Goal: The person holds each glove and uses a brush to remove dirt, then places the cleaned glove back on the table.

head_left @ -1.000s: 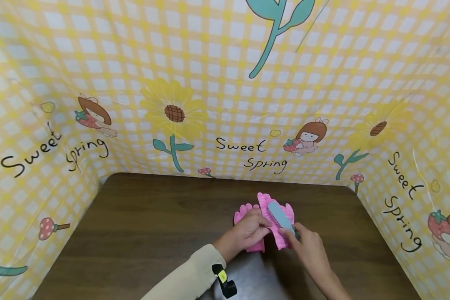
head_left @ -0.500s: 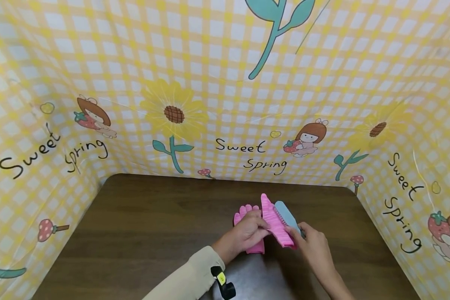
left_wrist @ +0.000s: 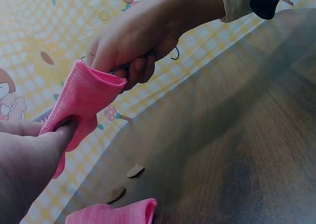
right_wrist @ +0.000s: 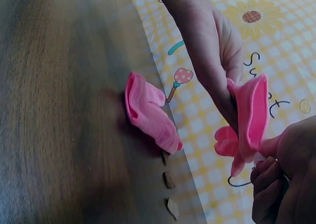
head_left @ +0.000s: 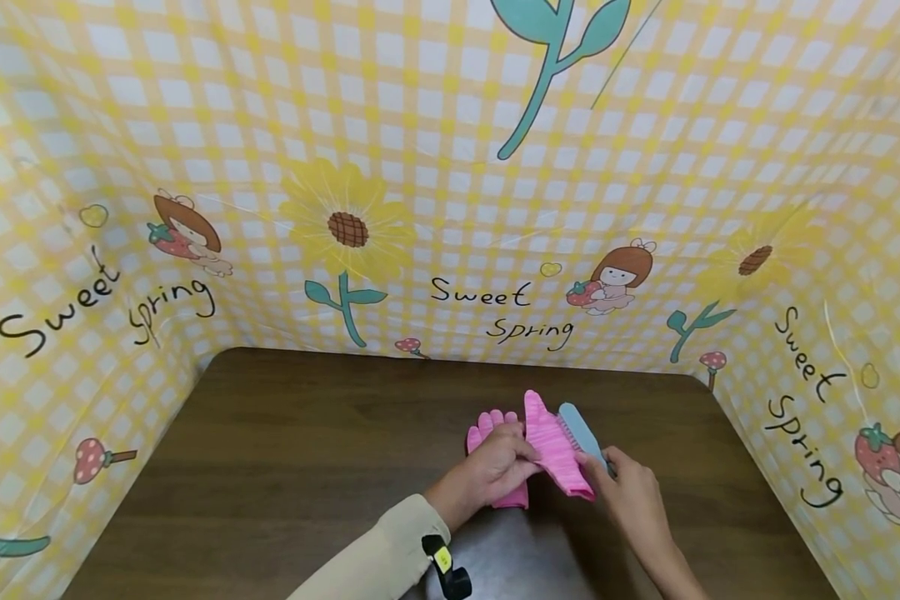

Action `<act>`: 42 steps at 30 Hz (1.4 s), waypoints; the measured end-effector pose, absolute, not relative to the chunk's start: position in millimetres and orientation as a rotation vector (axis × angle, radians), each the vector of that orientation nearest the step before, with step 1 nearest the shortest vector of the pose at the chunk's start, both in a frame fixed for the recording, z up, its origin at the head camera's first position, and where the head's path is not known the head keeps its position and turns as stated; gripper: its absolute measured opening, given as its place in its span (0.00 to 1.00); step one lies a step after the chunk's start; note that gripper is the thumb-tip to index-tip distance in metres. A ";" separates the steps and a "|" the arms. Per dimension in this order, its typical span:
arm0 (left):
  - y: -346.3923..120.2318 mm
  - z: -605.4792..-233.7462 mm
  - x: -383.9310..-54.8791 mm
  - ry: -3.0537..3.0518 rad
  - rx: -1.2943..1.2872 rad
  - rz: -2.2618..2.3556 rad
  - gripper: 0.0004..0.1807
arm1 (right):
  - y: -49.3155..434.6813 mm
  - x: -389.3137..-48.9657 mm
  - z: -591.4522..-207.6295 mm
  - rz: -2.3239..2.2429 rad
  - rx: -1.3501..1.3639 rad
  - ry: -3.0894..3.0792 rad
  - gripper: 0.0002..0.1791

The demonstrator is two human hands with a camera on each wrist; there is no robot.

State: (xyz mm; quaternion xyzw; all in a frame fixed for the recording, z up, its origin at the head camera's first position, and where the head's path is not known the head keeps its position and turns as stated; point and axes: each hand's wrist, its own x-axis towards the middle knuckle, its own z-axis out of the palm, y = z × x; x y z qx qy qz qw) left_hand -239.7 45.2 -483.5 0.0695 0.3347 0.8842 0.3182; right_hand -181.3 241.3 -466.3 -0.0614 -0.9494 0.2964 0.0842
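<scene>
A pink knitted glove (head_left: pixel 551 446) is held up over the table, pinched at its left edge by my left hand (head_left: pixel 495 463). In the left wrist view, the left thumb (left_wrist: pixel 65 131) presses on the fabric below the cuff. My right hand (head_left: pixel 632 490) grips the handle of a light-blue brush (head_left: pixel 582 433), bristles facing the glove's right side. From the head it is unclear whether the bristles touch the fabric. A second pink glove (right_wrist: pixel 148 112) lies on the table, partly hidden behind my left hand in the head view.
The dark wooden table (head_left: pixel 307 450) is enclosed by a yellow checked cloth (head_left: pixel 450 208) at the back and sides. Several small brown chips (right_wrist: pixel 169 180) lie beyond the second glove. A black wrist camera (head_left: pixel 447 568) is strapped to the left sleeve.
The brush has slid right, from across the glove's face to its right edge, along with my right hand. The held glove has turned and looks narrower. My left hand stays almost in place.
</scene>
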 end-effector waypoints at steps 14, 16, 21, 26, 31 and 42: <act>42.9 -485.9 -237.8 0.908 0.225 2.337 0.38 | 251.5 -184.2 -470.1 0.850 -0.215 -2.817 0.23; 41.5 -485.4 -238.0 0.928 0.229 2.342 0.38 | 256.0 -185.0 -471.0 0.851 -0.238 -2.822 0.23; 38.1 -485.4 -240.1 0.970 0.243 2.358 0.37 | 258.9 -184.4 -465.6 0.872 -0.237 -2.801 0.25; 39.2 -486.6 -239.8 0.986 0.214 2.343 0.34 | 240.4 -177.7 -453.6 0.943 -0.088 -2.796 0.20; 41.1 -486.4 -237.8 0.977 0.203 2.355 0.36 | 222.5 -173.5 -457.4 0.956 0.096 -2.810 0.13; 40.3 -485.3 -233.2 0.933 0.197 2.344 0.36 | 225.6 -175.5 -461.1 0.847 0.003 -2.785 0.14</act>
